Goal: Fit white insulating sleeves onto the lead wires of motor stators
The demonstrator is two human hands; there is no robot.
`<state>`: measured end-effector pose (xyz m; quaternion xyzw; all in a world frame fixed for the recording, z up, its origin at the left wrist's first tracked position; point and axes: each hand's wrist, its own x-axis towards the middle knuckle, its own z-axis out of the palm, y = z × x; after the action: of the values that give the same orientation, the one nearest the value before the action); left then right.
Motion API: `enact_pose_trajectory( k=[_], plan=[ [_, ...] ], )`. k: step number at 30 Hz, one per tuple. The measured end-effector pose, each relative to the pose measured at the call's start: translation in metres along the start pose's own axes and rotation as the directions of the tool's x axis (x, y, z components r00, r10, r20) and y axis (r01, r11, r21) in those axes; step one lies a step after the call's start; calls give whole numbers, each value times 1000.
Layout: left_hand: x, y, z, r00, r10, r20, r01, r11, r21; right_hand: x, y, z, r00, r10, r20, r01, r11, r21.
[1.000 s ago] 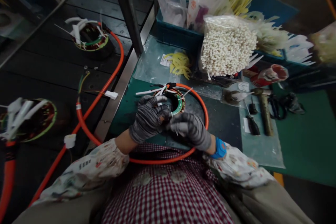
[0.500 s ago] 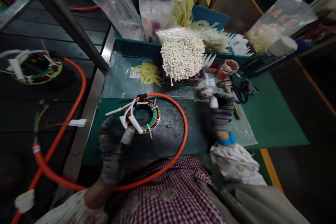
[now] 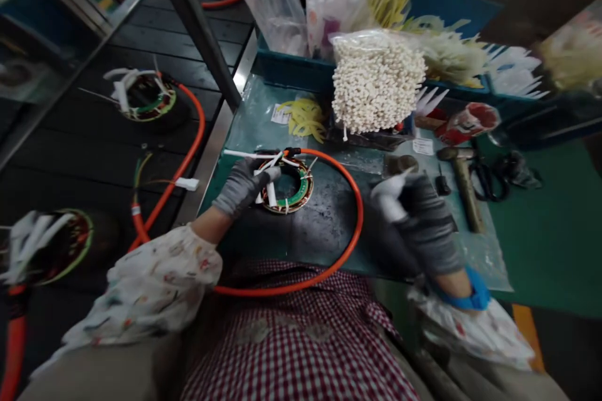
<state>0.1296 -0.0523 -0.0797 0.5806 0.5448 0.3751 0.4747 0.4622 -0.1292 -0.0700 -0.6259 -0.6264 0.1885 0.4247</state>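
A ring-shaped motor stator [image 3: 303, 191], with copper windings, a green inner ring and white sleeves, lies on the dark bench mat. My left hand [image 3: 244, 185], in a grey glove with a white-covered thumb tip, grips its left side. An orange cable [image 3: 360, 207] leaves the stator's top and loops round to the right and back under my left forearm. To the right, above the mat, is my right hand [image 3: 418, 216], gloved and curled, its white-covered thumb and finger drawn together. Blur hides whatever may be between them. A small round pot [image 3: 402, 164] is just beyond its fingertips.
Behind stand a bag of white sticks [image 3: 376, 88], yellow strips [image 3: 305, 118] and a blue bin [image 3: 282, 72]. A hammer [image 3: 466, 194], scissors [image 3: 486, 178] and a red cup [image 3: 473, 122] lie right. More stators [image 3: 148, 97] sit on the slatted conveyor at left, beside a metal post [image 3: 197, 25].
My left hand has moved up from below the stator onto its left side. My right hand has come nearer and lower beside the pot. The whole view has shifted.
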Motion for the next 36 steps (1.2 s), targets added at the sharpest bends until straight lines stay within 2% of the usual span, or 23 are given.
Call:
enact_pose_trajectory(
  k=[1, 2, 5, 7, 10, 11, 15, 19, 22, 25, 31, 36],
  plan=[
    [0, 0, 0, 1000, 16, -2, -16, 999, 27, -17, -14, 11, 988, -41, 149, 31, 997, 68],
    [-2, 0, 1, 999, 37, 0, -37, 998, 60, -33, -25, 22, 955, -81, 286, 41, 989, 145],
    [-22, -5, 2, 985, 169, -24, -162, 971, 175, -69, -42, 54, 916, -58, 397, -18, 983, 185],
    [-41, -9, 5, 935, 351, -38, -331, 908, 257, -82, -44, 64, 908, -38, 417, -30, 987, 155],
    [-70, -16, 9, 811, 585, -3, -551, 766, 330, -89, -42, 62, 892, -59, 449, 0, 991, 130],
    [-77, -17, 10, 788, 616, 5, -579, 737, 348, -88, -43, 59, 892, -81, 444, 28, 992, 124],
    [-95, -18, 13, 741, 669, 55, -610, 636, 472, -82, -53, 52, 914, -193, 357, 186, 981, 55],
    [-98, -19, 14, 686, 716, 128, -643, 515, 566, -71, -68, 52, 919, -223, 326, 252, 967, -47],
    [-95, -21, 14, 654, 747, 121, -646, 468, 603, -64, -76, 52, 914, -266, 306, 306, 948, -89],
    [-92, -17, 14, 655, 744, 133, -633, 443, 635, -60, -79, 50, 906, -295, 304, 338, 936, -99],
    [-83, 11, 18, 656, 696, 292, -666, 351, 658, -58, -72, 38, 921, -282, 270, 316, 945, -91],
    [-63, 44, 35, 729, 542, 419, -661, 397, 637, -49, -59, 21, 931, -175, 320, 245, 950, -193]
  ],
)
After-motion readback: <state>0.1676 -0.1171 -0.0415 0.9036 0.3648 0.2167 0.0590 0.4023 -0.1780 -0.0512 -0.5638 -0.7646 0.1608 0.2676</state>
